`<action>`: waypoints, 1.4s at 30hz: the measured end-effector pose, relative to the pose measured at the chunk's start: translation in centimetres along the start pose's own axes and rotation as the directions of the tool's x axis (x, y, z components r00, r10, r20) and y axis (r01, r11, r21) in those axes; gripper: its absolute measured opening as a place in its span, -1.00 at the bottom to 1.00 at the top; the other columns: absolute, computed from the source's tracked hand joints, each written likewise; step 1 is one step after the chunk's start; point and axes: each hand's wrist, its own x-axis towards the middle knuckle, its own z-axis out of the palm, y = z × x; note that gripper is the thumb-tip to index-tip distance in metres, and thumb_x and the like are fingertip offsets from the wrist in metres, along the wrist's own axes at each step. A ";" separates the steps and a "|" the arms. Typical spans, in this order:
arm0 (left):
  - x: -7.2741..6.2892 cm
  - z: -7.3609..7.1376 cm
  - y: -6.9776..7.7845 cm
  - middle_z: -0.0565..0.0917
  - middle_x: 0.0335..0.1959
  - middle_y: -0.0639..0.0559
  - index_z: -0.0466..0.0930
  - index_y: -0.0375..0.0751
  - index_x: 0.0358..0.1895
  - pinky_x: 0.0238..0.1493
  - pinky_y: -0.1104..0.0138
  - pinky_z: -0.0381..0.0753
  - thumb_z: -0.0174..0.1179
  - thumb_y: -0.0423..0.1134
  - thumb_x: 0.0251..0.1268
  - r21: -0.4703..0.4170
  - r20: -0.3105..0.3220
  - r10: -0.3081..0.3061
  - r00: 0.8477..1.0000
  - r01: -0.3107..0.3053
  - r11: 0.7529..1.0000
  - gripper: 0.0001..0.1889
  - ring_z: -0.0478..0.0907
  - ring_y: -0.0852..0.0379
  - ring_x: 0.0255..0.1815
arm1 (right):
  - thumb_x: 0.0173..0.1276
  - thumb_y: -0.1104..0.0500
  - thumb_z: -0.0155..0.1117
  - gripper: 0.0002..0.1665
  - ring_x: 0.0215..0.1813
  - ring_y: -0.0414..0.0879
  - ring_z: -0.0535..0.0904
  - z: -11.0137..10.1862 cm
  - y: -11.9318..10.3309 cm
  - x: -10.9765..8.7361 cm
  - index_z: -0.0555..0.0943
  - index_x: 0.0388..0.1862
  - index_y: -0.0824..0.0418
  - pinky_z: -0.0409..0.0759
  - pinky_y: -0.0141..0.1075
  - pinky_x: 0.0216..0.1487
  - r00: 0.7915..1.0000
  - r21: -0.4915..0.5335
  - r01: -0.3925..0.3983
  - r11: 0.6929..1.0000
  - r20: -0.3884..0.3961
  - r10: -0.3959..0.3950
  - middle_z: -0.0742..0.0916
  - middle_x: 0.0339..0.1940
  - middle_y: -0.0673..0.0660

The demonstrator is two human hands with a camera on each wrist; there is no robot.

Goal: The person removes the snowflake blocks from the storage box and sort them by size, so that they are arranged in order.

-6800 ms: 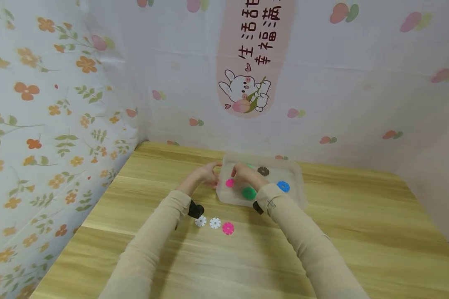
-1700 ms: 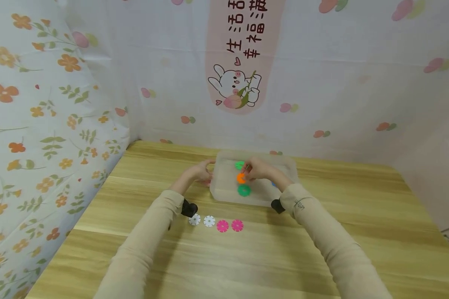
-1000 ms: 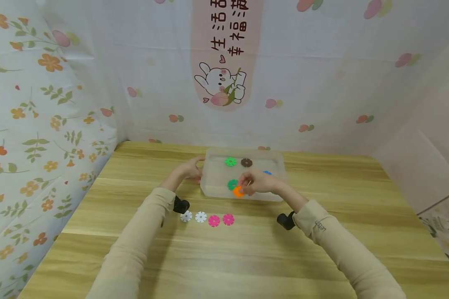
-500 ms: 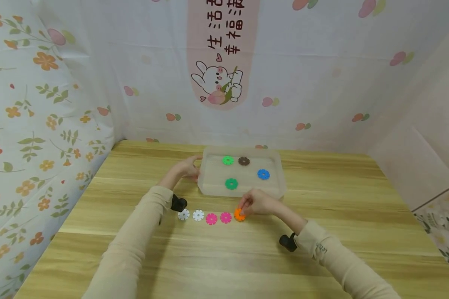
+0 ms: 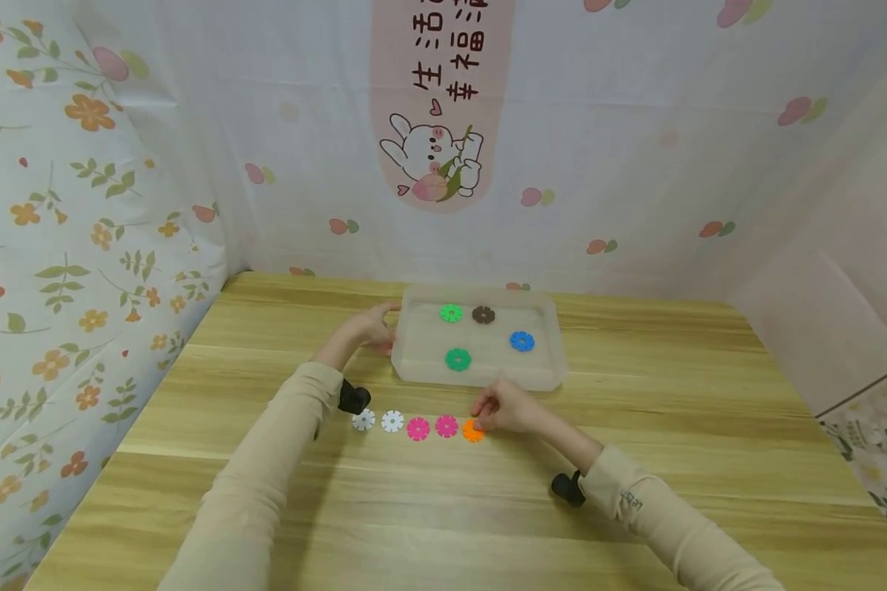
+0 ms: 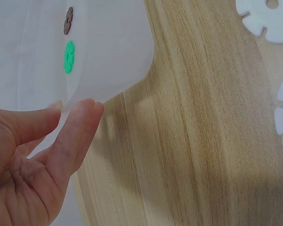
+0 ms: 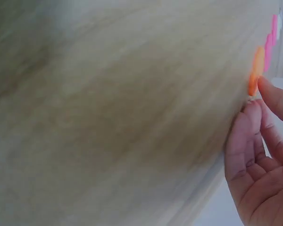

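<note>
In the head view, notched plastic discs lie in a row on the wooden table: two white discs (image 5: pixel 392 421), two pink discs (image 5: pixel 447 425) and, at the right end, an orange disc (image 5: pixel 473 431). My right hand (image 5: pixel 508 408) pinches the orange disc at its near right edge, the thumb over it; it lies flat or nearly so. My left hand (image 5: pixel 372 328) touches the outside of the translucent tray (image 5: pixel 480 382) at its left end, fingers fairly straight, as the left wrist view's hand (image 6: pixel 42 160) shows. The tray holds a light green (image 5: pixel 452 313), a brown (image 5: pixel 484 314), a darker green (image 5: pixel 458 359) and a blue disc (image 5: pixel 521 341).
A patterned cloth (image 5: pixel 325 164) hangs behind the table, and a floral cloth (image 5: pixel 81 246) on the left. Black wrist cameras (image 5: pixel 567 488) sit on both wrists. The bare wooden table (image 5: pixel 429 517) spreads in front of the row.
My right hand took the orange disc from the tray to the row's right end. Earlier it placed the second pink disc. My left hand has stayed at the tray's left end.
</note>
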 end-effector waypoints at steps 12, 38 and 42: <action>0.1 -0.1 -0.1 0.40 0.14 -0.36 -0.15 -0.03 0.45 -0.04 0.19 0.64 -0.09 -0.58 0.27 -0.001 -0.004 0.000 1.000 0.000 1.000 -0.25 0.54 -0.06 -0.05 | 0.10 0.34 0.33 -0.78 -0.45 -0.15 0.52 -3.4 -4.1 1.9 0.58 -0.27 0.42 0.56 -0.41 -0.38 0.983 -0.139 0.069 0.988 -0.158 -0.091 0.64 -0.49 0.17; 0.0 0.1 -0.1 0.41 0.15 -0.36 -0.14 -0.06 0.45 -0.11 0.25 0.66 -0.10 -0.55 0.30 -0.002 -0.002 0.023 1.000 -0.023 1.000 -0.28 0.57 -0.03 -0.11 | 0.06 0.19 0.42 -0.59 -0.09 0.02 0.44 -1.9 -1.8 7.7 0.50 -0.16 0.33 0.53 -0.20 0.02 0.953 -0.261 -0.265 0.928 -0.216 0.212 0.57 -0.13 0.22; -0.1 -0.1 -0.3 0.40 0.17 -0.37 -0.15 -0.07 0.45 -0.15 0.26 0.67 -0.10 -0.56 0.29 0.005 -0.004 0.027 1.000 -0.027 1.000 -0.28 0.56 -0.04 -0.09 | 0.07 0.30 0.39 -0.63 -0.16 0.00 0.46 -1.9 -1.9 8.0 0.43 -0.18 0.26 0.55 -0.26 -0.11 0.957 -0.189 -0.246 0.950 -0.204 0.207 0.58 -0.18 0.22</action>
